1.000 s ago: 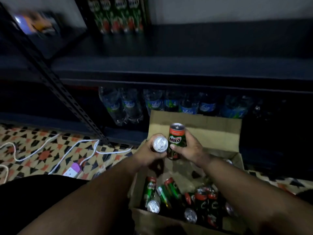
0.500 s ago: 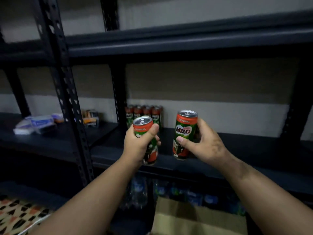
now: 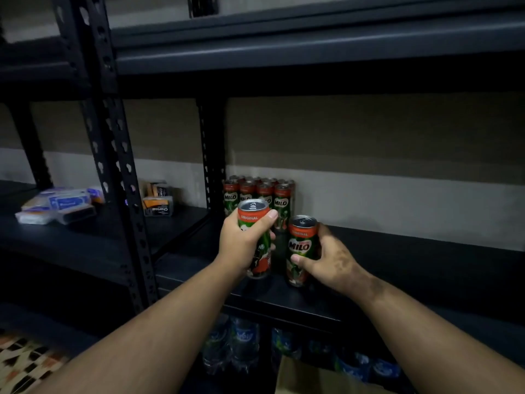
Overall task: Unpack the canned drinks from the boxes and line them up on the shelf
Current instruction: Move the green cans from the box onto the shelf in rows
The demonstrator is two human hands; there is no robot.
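My left hand (image 3: 241, 245) grips a green and red Milo can (image 3: 255, 237), held upright just above the dark shelf (image 3: 397, 265). My right hand (image 3: 326, 263) grips a second Milo can (image 3: 301, 248), whose base is at the shelf surface near the front. Behind both, several Milo cans (image 3: 257, 194) stand in rows at the back left of this shelf bay, against the wall. A corner of the cardboard box (image 3: 306, 379) shows at the bottom edge, below the shelf.
A perforated black upright (image 3: 113, 155) divides the bays. The left bay holds plastic packets (image 3: 54, 204) and a small charcoal box (image 3: 157, 207). Water bottles (image 3: 235, 345) stand on the lower shelf. The shelf stretches bare to the right of the cans. Patterned floor tiles (image 3: 25, 362) show at bottom left.
Both hands have carried their cans from the box up to the shelf and lowered them toward its surface in front of the standing cans. The view has lifted from box to shelf.
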